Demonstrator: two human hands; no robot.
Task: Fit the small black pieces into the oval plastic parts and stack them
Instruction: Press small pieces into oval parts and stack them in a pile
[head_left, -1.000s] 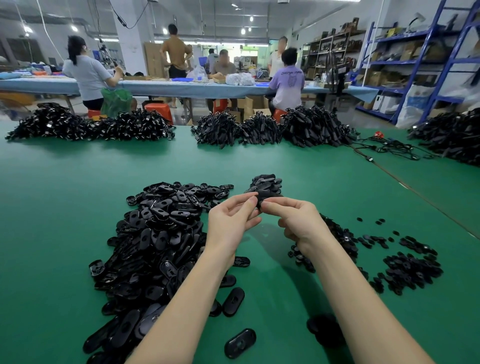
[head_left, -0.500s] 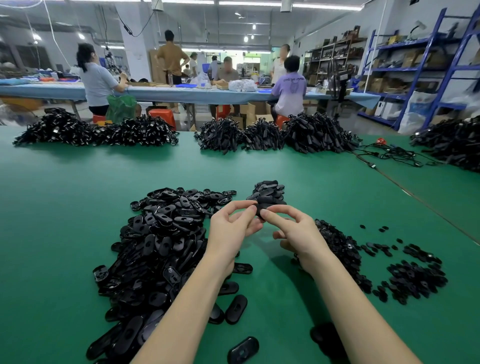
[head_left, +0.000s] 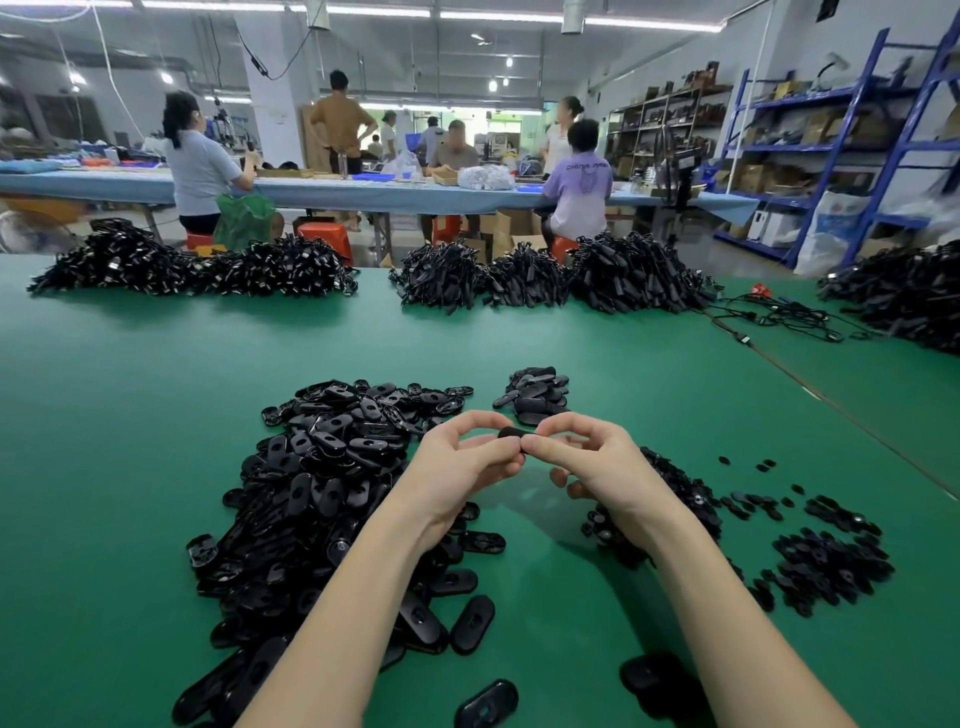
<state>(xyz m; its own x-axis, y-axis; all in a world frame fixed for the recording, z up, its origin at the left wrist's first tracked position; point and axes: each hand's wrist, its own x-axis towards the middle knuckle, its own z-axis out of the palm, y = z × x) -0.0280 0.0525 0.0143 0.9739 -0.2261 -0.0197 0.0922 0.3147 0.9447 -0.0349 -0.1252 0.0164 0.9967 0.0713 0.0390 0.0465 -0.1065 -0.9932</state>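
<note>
One black oval plastic part (head_left: 510, 433) is held above the green table (head_left: 130, 415) between both hands. My left hand (head_left: 462, 462) pinches its left end, and my right hand (head_left: 587, 457) pinches its right end with thumb and forefinger. Most of the part is hidden by my fingers. A large heap of loose oval parts (head_left: 311, 493) lies to the left. Just behind my hands sits a small stack of oval parts (head_left: 535, 395). Small black pieces (head_left: 826, 561) lie scattered in a pile to the right, with more under my right wrist (head_left: 680, 493).
Big heaps of black cable-like parts (head_left: 628, 275) line the table's far edge, with another heap (head_left: 904, 296) at far right. Loose cables (head_left: 779, 317) trail across the right side. Several people work at a blue table (head_left: 363, 192) behind. Blue shelving (head_left: 852, 156) stands right.
Both hands stay together in front of the small stack. The fingers have shifted on the held part, whose top edge now shows between them. The camera has tilted up a little.
</note>
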